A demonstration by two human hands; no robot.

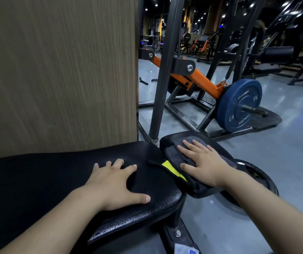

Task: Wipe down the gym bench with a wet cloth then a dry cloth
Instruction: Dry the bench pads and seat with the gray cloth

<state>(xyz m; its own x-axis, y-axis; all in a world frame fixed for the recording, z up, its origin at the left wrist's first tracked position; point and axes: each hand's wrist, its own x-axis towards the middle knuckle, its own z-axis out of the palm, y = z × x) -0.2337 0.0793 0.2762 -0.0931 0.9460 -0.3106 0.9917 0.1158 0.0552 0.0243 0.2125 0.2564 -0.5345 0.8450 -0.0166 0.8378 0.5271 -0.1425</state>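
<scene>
Nearest us, our left hand (115, 182) lies flat on the bench (37, 180), on its long black pad, fingers spread and straight, holding nothing. Our right hand (202, 162) presses flat, fingers straight, on the grey cloth (174, 153), which is spread over the smaller seat pad (192, 134) just past a yellow stripe (172, 170). We cannot tell whether the cloth is wet. A black plate (257, 173) lies on the floor beneath that wrist. A wood panel (55, 70) stands at left, a blue plate (238, 105) behind.
</scene>
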